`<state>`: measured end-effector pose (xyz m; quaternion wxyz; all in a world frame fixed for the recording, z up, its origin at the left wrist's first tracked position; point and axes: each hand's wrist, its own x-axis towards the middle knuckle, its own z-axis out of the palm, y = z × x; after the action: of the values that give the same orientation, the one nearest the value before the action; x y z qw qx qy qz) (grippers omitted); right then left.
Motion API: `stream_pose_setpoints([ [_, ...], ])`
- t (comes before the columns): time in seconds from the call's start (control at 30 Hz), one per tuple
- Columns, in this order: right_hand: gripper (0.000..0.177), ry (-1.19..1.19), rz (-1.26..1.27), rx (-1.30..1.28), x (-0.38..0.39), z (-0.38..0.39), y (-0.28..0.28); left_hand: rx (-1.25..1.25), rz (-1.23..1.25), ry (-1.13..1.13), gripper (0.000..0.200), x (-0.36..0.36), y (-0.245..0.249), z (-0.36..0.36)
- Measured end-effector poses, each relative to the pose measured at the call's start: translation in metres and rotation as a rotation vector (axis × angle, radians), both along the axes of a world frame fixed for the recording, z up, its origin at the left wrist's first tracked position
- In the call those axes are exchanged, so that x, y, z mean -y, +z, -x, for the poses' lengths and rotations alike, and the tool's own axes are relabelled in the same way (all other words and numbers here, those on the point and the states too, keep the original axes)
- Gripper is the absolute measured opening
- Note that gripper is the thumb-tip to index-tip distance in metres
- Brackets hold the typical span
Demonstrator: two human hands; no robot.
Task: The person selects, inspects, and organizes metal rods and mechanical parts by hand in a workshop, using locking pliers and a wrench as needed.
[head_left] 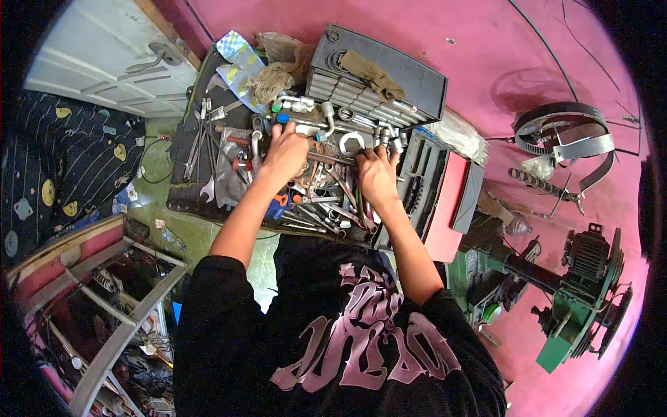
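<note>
Many wrenches and other metal tools are heaped on a dark bench [182, 197]. My left hand [287, 154] is over the left middle of the heap, its fingers bent down close to a blue round cap [282, 119]; what they hold, if anything, is hidden. My right hand [379, 177] reaches into the heap further right, fingers bent, beside a large white-silver ring nut [351, 144] and several chrome sockets [389, 138]. Its fingertips are too small to tell whether they grip something. An orange-handled tool [281, 199] lies below my left hand.
Behind the tools stands a grey drawer cabinet [389, 62] with a brown glove [372, 75] on top. An open socket case [417, 177] is at the right. A green machine [577, 299] stands far right, a metal-framed rack [118, 326] lower left, a white door [111, 52] upper left.
</note>
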<state>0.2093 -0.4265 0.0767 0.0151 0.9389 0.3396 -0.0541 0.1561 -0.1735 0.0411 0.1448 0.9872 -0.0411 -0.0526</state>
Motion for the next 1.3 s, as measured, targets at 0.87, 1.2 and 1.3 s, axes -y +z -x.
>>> stream_pose_setpoints([
  [0.87, 0.014, -0.002, -0.119, 0.119, 0.015, 0.012, 0.131, 0.08, 0.498, -0.013, 0.025, 0.03, 0.045, 0.03],
  [1.2, 0.016, -0.165, -0.168, 0.051, 0.08, 0.033, 0.127, 0.221, 0.265, -0.123, 0.025, 0.07, 0.096, 0.018],
  [1.3, 0.021, -0.167, -0.128, 0.078, 0.105, 0.041, 0.122, 0.242, 0.105, -0.142, 0.026, 0.087, 0.108, 0.013],
])
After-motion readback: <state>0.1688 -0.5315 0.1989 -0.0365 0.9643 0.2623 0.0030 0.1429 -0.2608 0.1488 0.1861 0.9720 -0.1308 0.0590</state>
